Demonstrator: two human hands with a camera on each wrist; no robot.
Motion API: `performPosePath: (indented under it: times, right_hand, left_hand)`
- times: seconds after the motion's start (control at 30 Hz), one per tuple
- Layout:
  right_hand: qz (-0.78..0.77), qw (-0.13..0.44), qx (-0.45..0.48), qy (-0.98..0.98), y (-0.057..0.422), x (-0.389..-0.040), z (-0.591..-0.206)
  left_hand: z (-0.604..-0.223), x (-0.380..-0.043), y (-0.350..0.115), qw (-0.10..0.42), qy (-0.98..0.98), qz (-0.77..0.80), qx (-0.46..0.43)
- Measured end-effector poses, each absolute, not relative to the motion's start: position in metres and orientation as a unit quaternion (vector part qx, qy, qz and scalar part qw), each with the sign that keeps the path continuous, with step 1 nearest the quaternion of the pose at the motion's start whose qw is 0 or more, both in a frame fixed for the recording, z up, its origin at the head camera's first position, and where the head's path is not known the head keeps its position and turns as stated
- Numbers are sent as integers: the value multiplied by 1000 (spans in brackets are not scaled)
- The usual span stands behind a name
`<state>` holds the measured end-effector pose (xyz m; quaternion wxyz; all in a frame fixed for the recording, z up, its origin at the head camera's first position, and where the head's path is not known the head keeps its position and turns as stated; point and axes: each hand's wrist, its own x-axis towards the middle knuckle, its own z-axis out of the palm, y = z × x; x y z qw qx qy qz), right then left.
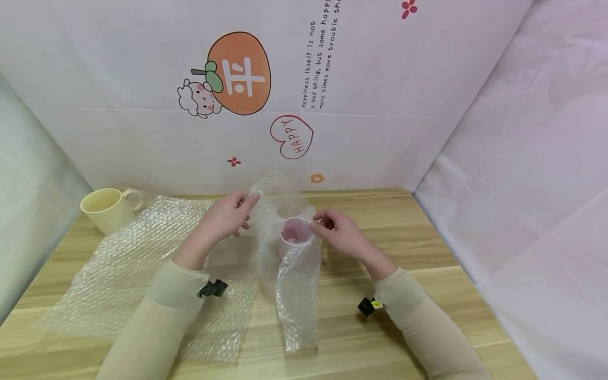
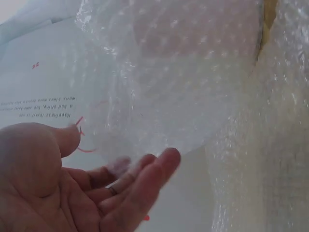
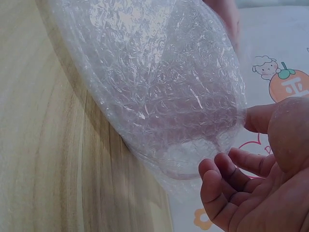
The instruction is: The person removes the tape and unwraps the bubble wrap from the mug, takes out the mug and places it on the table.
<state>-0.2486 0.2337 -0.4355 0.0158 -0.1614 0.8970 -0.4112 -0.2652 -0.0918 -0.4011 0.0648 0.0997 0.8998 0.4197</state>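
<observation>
A pink cup (image 1: 295, 232) stands on the table, its mouth facing up, with a narrow sheet of bubble wrap (image 1: 299, 295) around its side. My right hand (image 1: 341, 232) is at the cup's right rim, thumb and curled fingers at the wrap's edge. In the right wrist view, the pink shows through the wrap (image 3: 159, 87) beside those fingers. My left hand (image 1: 230, 214) is at the upper left edge of the upright wrap. The left wrist view shows this hand (image 2: 111, 188) with thumb and fingers apart, close to the clear film (image 2: 169, 96).
A wide sheet of bubble wrap (image 1: 142, 253) lies flat on the left of the wooden table (image 1: 404, 232), under my left forearm. Near the back left corner a pale yellow mug (image 1: 106, 208) stands by its edge. A printed white cloth (image 1: 370, 105) rises behind the table.
</observation>
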Motion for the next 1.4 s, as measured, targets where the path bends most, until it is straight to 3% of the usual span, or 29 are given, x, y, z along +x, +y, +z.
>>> performPosePath:
  times: [0.2,0.57,0.8,1.1,1.4]
  right_hand:
    - [-412,14,-163,897,233,-249,-435]
    - [-406,5,-169,898,232,-252,-434]
    - [-402,-3,-165,901,231,-251,-432]
    - [-374,-49,-190,906,227,-245,-429]
    - [-303,-137,-336,881,222,-234,-431]
  left_hand:
    - [-394,-265,-105,111,901,413,71]
    - [-387,-259,-126,138,926,319,148]
    - [-390,-265,-131,111,957,216,158]
    - [-412,-270,-130,99,978,148,108]
    - [-424,-263,-98,28,988,47,141]
